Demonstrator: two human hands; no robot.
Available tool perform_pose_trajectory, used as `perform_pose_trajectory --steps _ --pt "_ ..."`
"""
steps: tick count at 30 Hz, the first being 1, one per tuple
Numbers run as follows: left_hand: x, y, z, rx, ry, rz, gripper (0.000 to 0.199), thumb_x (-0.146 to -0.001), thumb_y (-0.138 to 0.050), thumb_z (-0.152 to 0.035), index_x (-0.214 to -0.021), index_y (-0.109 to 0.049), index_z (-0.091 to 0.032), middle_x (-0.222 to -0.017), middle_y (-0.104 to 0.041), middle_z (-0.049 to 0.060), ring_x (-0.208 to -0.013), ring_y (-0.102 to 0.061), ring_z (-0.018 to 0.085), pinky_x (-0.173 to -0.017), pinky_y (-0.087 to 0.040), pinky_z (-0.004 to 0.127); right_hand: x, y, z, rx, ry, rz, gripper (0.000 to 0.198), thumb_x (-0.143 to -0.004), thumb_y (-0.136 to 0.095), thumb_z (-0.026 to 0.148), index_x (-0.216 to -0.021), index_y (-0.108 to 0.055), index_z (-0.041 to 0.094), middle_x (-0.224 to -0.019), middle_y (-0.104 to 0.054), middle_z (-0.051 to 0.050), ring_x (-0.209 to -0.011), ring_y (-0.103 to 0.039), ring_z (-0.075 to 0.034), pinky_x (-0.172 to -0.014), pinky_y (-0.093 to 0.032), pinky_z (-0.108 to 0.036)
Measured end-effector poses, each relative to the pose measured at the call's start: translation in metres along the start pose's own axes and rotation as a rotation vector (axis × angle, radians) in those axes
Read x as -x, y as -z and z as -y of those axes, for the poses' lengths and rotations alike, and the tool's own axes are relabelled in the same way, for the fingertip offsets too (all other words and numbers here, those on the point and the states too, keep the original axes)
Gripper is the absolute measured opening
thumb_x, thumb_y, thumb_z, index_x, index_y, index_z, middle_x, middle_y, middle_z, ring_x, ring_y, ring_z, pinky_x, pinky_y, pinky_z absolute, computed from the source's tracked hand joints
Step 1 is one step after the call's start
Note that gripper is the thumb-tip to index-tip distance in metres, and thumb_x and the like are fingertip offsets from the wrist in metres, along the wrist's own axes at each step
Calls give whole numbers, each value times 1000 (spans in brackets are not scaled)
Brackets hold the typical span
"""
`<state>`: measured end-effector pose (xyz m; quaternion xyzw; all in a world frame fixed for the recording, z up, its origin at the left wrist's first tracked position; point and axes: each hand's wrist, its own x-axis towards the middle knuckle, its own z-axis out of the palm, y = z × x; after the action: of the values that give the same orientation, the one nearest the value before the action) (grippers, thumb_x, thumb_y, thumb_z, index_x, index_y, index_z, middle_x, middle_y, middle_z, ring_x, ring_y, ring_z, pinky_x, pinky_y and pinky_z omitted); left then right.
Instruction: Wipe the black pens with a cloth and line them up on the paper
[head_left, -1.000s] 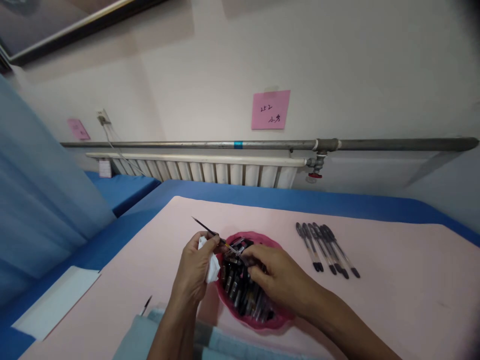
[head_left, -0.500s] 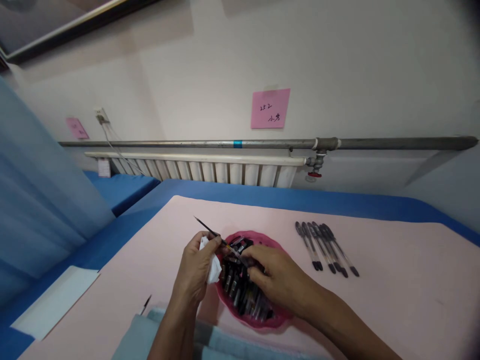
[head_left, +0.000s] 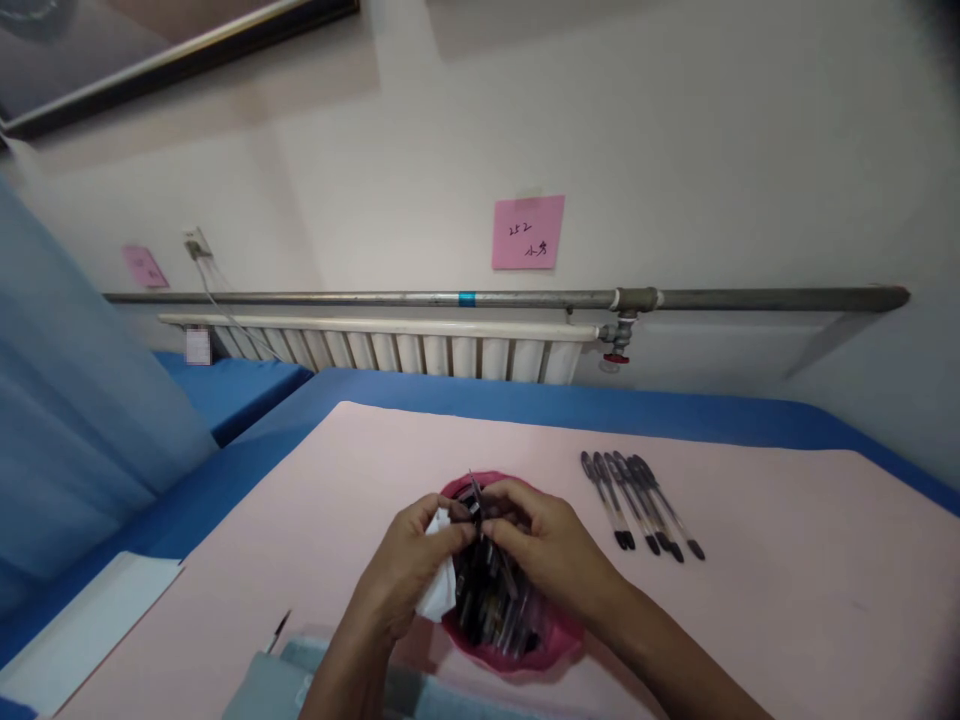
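Above a pink basket [head_left: 517,668] filled with dark pens and caps [head_left: 491,605], both my hands meet at a slim pen [head_left: 475,490]. My left hand [head_left: 409,565] is closed, with a crumpled white tissue [head_left: 441,590] against its palm and the pen pinched at its fingertips. The fingers of my right hand [head_left: 551,545] pinch the same pen from the other side. Its thin tip points up and away from me, and the fingers cover much of the rest.
Several capped pens [head_left: 637,505] lie in a row on the pink sheet [head_left: 772,560], right of the basket. A slim brush-like item [head_left: 278,632] rests by a pale blue cloth [head_left: 266,688]. White paper [head_left: 90,625] lies far left. A radiator [head_left: 405,353] stands behind.
The pen has swung from slanting up-left to nearly upright and foreshortened. My hands have come closer together over the basket. The view has shifted slightly.
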<state>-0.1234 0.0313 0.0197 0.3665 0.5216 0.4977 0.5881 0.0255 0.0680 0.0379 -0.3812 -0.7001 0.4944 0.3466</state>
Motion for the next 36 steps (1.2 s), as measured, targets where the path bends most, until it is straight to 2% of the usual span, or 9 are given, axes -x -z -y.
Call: perform_pose_trajectory --steps 3,6,13,18,23,29,36 --pt "0 -4 4 -147 -5 68 16 -63 -66 -20 -76 -58 -16 -70 -60 -2 -62 -52 11 -58 -38 21 0 -1 2 -88 -36 -59 19 -69 -51 10 -81 -61 21 -77 -65 1 -75 -60 -14 -70 -47 -26" --pt "-1 -9 8 -245 -56 83 14 -66 -64 -22 -77 -59 -16 -74 -61 1 -67 -53 13 -62 -39 23 0 -2 1 -164 -70 -91 13 -68 -55 13 -78 -59 21 -73 -63 2 -69 -58 -13 -64 -46 -25" --pt "0 -8 8 -292 -207 42 11 -73 -59 -26 -80 -60 -17 -69 -59 -1 -60 -49 11 -56 -36 20 -1 0 0 -124 -20 -93 10 -71 -57 18 -80 -60 20 -75 -62 2 -72 -57 -14 -68 -44 -26" --pt "4 -3 -1 -119 -140 -20 20 -75 -60 -38 -77 -56 -18 -60 -57 -3 -48 -47 9 -47 -34 19 -7 19 -3 -63 31 -206 10 -75 -56 28 -77 -59 20 -69 -59 3 -66 -55 -13 -64 -43 -25" --pt "1 6 -8 92 -127 -166 25 -70 -66 -35 -86 -56 -19 -60 -60 -3 -46 -50 8 -45 -37 18 -14 41 -12 55 3 -336 12 -73 -55 29 -78 -60 19 -68 -60 2 -59 -54 -12 -57 -41 -25" --pt "-3 9 -12 220 -157 -289 30 -62 -72 -36 -76 -56 -16 -61 -60 -2 -47 -51 7 -45 -39 18 -17 47 -18 167 -56 -342 16 -72 -53 31 -81 -60 19 -70 -62 0 -56 -54 -13 -54 -41 -26" --pt "-5 15 -14 286 -188 -382 37 -57 -75 -37 -81 -59 -14 -58 -59 -2 -46 -50 8 -44 -38 19 -20 47 -28 264 -37 -310 16 -72 -50 32 -76 -60 19 -69 -62 0 -59 -55 -14 -58 -41 -27"
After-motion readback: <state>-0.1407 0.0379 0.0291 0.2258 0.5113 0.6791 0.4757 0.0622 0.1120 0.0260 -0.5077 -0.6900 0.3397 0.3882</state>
